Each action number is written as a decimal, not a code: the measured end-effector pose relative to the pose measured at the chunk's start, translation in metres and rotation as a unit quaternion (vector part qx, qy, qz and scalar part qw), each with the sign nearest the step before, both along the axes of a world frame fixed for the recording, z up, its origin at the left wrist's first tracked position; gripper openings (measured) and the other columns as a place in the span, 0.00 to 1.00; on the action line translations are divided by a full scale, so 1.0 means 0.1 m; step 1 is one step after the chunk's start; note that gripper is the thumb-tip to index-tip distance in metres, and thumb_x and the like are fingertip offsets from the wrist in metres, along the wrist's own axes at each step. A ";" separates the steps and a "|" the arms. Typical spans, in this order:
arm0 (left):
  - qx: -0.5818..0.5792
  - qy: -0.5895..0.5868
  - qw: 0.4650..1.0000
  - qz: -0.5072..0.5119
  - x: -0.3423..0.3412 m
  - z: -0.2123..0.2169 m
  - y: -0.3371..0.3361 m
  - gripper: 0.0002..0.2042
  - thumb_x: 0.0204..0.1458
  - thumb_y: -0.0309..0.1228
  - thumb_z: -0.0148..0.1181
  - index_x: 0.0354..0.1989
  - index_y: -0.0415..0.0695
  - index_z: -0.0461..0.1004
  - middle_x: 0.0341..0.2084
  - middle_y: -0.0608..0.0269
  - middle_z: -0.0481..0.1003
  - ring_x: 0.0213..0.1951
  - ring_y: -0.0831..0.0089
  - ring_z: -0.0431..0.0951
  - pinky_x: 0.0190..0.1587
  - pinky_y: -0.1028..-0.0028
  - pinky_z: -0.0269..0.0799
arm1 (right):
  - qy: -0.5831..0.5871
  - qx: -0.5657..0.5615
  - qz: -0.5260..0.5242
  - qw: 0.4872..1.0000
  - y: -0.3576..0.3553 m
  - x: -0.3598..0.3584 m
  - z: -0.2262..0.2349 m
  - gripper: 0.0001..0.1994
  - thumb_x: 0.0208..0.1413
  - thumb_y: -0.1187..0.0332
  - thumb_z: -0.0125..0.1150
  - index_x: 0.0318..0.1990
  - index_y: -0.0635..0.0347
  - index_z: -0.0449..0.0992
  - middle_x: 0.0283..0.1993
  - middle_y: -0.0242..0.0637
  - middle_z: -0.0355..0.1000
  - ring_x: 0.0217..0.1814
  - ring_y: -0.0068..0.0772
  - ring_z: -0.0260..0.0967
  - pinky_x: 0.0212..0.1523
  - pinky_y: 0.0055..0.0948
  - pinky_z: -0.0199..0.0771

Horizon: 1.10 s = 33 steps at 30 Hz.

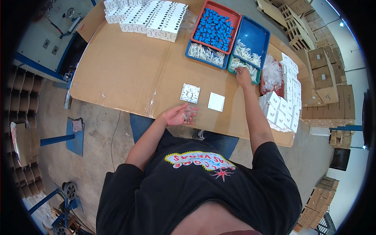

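Note:
Palm up at the table's front edge, my left hand (177,116) has its fingers curled round a small clear plastic bag (190,113); what is inside it is too small to name. Just beyond that hand lies a square white plate with cut-outs and fittings (190,93). To its right is a plain flat white square plate (216,102). My right hand (243,77) reaches to the green tray (257,80) of small white pieces (250,73). Its fingers are closed at the near side of those pieces, and whatever they pinch is hidden.
A red tray of blue parts (213,29) rests on a blue tray of white pieces (205,54). Another blue tray (252,33) overlaps the green one. White boxes (278,111) are stacked at right, beside plastic bags (271,72). Rows of white boxes (156,17) stand at far left.

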<state>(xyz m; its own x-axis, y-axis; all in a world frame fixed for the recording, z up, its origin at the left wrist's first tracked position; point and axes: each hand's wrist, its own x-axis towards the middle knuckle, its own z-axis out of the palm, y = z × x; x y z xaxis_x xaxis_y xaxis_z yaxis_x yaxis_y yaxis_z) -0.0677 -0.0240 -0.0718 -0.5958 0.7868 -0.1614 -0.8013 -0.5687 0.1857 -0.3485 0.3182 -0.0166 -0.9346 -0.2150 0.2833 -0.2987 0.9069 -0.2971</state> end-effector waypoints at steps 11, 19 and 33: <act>-0.001 0.002 1.000 -0.004 -0.01 -0.05 0.03 0.30 0.68 0.52 0.45 0.69 0.41 0.62 0.47 0.62 0.76 0.44 0.68 0.77 0.63 0.55 0.66 | -0.186 0.046 -0.043 0.981 -0.03 -0.39 0.00 0.08 0.55 0.63 0.63 0.37 0.54 0.82 0.44 0.48 0.75 0.48 0.52 0.76 0.48 0.47 0.76; 0.001 0.002 1.000 -0.013 -0.04 0.00 0.02 0.31 0.68 0.52 0.44 0.69 0.41 0.62 0.48 0.62 0.76 0.45 0.69 0.76 0.63 0.55 0.66 | -0.076 0.026 -0.011 0.997 0.07 -0.38 -0.12 0.07 0.52 0.67 0.67 0.35 0.60 0.83 0.33 0.50 0.80 0.40 0.52 0.79 0.43 0.44 0.77; 0.000 0.004 1.000 -0.005 0.01 0.00 0.04 0.31 0.68 0.53 0.44 0.70 0.42 0.61 0.49 0.61 0.75 0.45 0.69 0.76 0.63 0.56 0.67 | -0.071 -0.102 -0.030 0.992 0.09 -0.38 -0.15 0.09 0.53 0.65 0.66 0.37 0.61 0.82 0.34 0.42 0.81 0.36 0.38 0.80 0.41 0.34 0.77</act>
